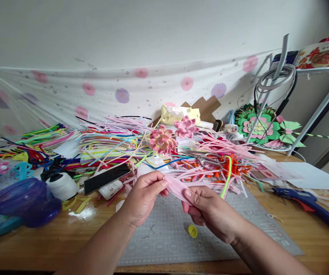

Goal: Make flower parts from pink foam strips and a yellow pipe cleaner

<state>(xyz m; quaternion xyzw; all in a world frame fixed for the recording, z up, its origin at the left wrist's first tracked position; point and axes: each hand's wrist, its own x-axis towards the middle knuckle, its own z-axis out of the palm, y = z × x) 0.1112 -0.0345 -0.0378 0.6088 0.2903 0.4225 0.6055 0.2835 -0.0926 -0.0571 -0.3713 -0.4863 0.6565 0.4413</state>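
Observation:
A pale pink petal of pipe cleaners point(176, 188) is stretched between my hands above the grey cutting mat point(153, 248). My left hand point(145, 194) pinches its left end between thumb and forefinger. At its right end, my right hand point(206, 206) grips it with the thumb on top and fingers curled beneath. A small yellow coil point(192, 231) lies on the mat under my right hand. Beyond the hands are loose pink pipe cleaners point(224, 147), a pair of scissors point(208, 160) and two finished pink flowers point(163, 140).
Bundles of coloured pipe cleaners point(110, 147) fill the back. A phone point(107, 178), a white charger point(110, 189) and a purple bowl point(28, 204) stand left. On the right lie a blue glue gun point(304, 202) and white paper point(321, 175), with a metal rack point(319, 110) behind.

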